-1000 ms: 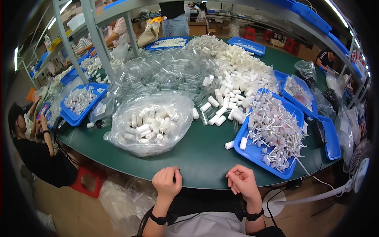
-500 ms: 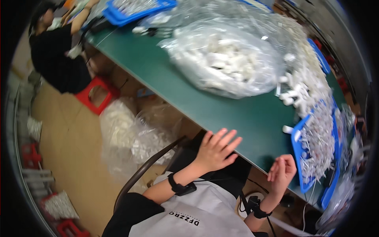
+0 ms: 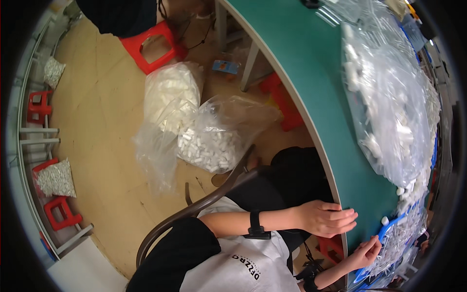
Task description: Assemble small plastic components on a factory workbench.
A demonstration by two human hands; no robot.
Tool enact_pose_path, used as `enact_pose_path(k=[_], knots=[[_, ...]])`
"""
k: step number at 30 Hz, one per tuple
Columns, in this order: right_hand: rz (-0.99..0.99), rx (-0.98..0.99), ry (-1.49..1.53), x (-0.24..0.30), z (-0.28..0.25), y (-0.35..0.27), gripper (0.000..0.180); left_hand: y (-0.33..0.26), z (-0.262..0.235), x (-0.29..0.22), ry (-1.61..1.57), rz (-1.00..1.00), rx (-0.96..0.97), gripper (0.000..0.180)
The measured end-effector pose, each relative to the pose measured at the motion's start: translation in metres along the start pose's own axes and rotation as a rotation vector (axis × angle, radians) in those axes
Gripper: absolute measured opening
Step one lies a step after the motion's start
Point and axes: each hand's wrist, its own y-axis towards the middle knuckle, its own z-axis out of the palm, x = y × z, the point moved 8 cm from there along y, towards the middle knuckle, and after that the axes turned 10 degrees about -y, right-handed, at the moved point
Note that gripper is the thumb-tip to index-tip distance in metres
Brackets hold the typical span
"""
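Note:
My left hand is over the front edge of the green table, its fingers stretched out and nothing seen in it. Lower down, my right hand has its fingers curled together beside the blue tray; whether anything small is between them is hidden. Many thin, clear and whitish pieces fill that tray. A small white cylinder sits at the tray's corner. Farther along the table lies a large clear plastic bag with white cylindrical pieces inside.
Two clear bags, one of cream pieces and one of white cylinders, stand on the floor left of the table. A red stool is beyond them, with a person in dark clothes there. A brown curved chair arm is beside me.
The view has swung left, so the table now lies to the right and more floor shows. My left hand's fingers are less spread. My right hand stays curled near the blue tray.

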Motion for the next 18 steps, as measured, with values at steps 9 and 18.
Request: enact_pose_path(k=[9,18], knots=[[-0.089,-0.136,-0.382,0.033,0.002,-0.008,0.031,0.001,-0.006,0.008,-0.068,-0.008,-0.056,0.03],[-0.071,-0.133,-0.42,0.033,0.001,-0.009,0.033,0.002,0.0,0.005,-0.033,0.011,-0.03,0.028]])
